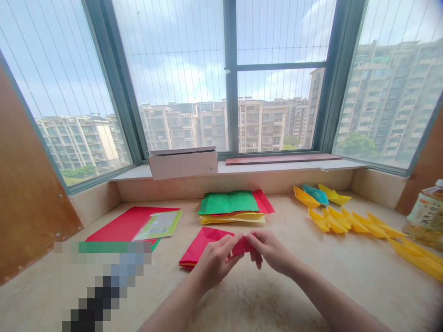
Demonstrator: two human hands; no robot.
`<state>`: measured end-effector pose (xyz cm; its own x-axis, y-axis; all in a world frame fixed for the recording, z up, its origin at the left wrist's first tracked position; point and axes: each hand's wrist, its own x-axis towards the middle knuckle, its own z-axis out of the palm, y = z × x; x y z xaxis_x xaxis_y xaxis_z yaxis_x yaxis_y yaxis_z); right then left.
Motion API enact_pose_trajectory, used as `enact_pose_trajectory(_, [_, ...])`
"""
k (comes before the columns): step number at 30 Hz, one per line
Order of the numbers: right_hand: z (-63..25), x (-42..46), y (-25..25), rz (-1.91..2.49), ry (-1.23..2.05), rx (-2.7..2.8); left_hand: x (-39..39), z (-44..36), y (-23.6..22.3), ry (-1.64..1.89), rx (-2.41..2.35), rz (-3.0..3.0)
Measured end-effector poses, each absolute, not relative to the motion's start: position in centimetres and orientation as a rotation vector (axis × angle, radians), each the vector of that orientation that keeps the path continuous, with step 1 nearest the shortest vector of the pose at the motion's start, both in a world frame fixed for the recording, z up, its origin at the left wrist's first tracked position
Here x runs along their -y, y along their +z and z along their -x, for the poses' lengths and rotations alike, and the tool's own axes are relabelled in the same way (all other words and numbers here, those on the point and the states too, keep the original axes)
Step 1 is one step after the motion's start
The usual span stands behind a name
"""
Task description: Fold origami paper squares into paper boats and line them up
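Between my two hands is a small folded piece of red paper (241, 247), held a little above the tabletop. My left hand (216, 256) pinches its left side, and my right hand (266, 246) grips the right side with the thumb on top. Just behind my left hand lies a stack of folded red paper (204, 242) with an orange layer showing at its lower edge. Farther back sits a pile of creased sheets, with a green sheet (228, 203) on top and red and yellow ones beneath. My palms hide part of the held paper.
Folded yellow paper boats (346, 220) stand in a row at right, with a blue boat (315, 194) behind them. A jar (427, 212) is at the far right. Flat red sheets (119, 221) and a clear packet (159, 224) lie left. A white box (183, 163) rests on the sill.
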<state>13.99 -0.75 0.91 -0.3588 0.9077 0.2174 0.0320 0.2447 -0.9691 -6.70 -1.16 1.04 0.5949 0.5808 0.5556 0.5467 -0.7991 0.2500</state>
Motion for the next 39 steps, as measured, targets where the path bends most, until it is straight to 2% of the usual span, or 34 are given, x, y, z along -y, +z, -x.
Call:
enact_pose_trajectory(6, [-14.5, 0.8, 1.2, 0.938, 1.178, 1.613, 1.3, 6.1, 0.3, 0.929, -1.045, -2.707])
enact_pose_trajectory(14, [-14.5, 1.4, 1.4, 0.981, 1.102, 1.753, 0.7, 7.0, 1.5, 0.871, -1.014, -2.656])
enact_pose_trajectory(20, [-15.3, 1.2, 0.7, 0.976, 0.432, 1.917, 0.4, 7.2, 1.4, 1.029, -1.073, -2.539])
enact_pose_trajectory(22, [-15.6, 1.2, 0.7, 0.928, 0.333, 1.994, 0.4, 7.1, 1.4, 1.062, -1.077, -2.518])
enact_pose_trajectory(31, [-15.0, 1.4, 0.5, 0.847, 0.318, 2.088, 0.9, 6.1, 0.6, 1.155, -0.937, -2.189])
enact_pose_trajectory(39, [-15.2, 1.4, 0.5, 0.981, 0.389, 1.857, 0.5, 5.7, 0.9, 1.112, -0.93, -1.909])
